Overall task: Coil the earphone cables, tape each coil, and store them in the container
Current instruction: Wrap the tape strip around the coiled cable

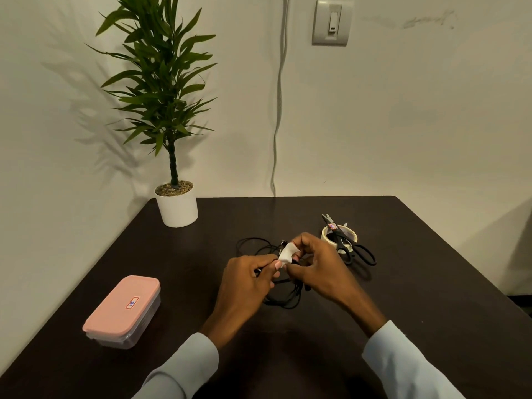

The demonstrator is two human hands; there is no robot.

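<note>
Over the middle of the dark table, my left hand (247, 279) and my right hand (316, 263) meet around a coil of black earphone cable (283, 302). Between the fingertips of both hands is a white piece of tape (287, 252), pinched and partly wrapped on the coil. More black cable (250, 243) lies loose on the table just behind my hands. A container with a pink lid (122, 308), lid on, sits at the front left. The tape roll (339, 236) lies right of my hands with black scissors (345, 243) resting across it.
A potted plant in a white pot (177, 208) stands at the table's back left corner. A grey cable (277, 110) hangs down the wall behind the table. The table's (431, 283) right edge falls away at the far right.
</note>
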